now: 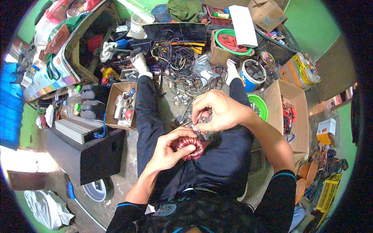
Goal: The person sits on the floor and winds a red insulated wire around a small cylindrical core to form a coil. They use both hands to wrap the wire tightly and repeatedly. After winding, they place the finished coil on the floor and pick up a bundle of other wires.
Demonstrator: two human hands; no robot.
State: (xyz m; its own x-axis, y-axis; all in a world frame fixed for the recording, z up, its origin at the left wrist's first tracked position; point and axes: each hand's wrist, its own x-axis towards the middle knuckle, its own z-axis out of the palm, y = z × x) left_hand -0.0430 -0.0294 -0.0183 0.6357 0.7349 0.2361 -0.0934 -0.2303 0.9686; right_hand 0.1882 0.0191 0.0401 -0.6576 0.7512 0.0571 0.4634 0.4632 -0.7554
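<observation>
A ring-shaped coil wound with shiny copper wire (pixel 194 153) is gripped in my left hand (pixel 168 150), the thumb lying across its front and the fingers behind. It hangs above my lap, between my thighs. My right hand (pixel 219 111) is just above and to the right of it, thumb and fingertips pinched together close to the left fingertips. What the right fingers pinch is too small to make out. Something reddish shows in the gap inside their curl.
Tangled cables (pixel 175 60) and loose metal parts cover the floor between my outstretched legs. At left stand a black box (pixel 87 155) with a finned metal block (pixel 79 128) and a cardboard box of parts (pixel 110 101). On the right are a white bucket (pixel 248 86), a green basin (pixel 264 106) and a cardboard box (pixel 301 128).
</observation>
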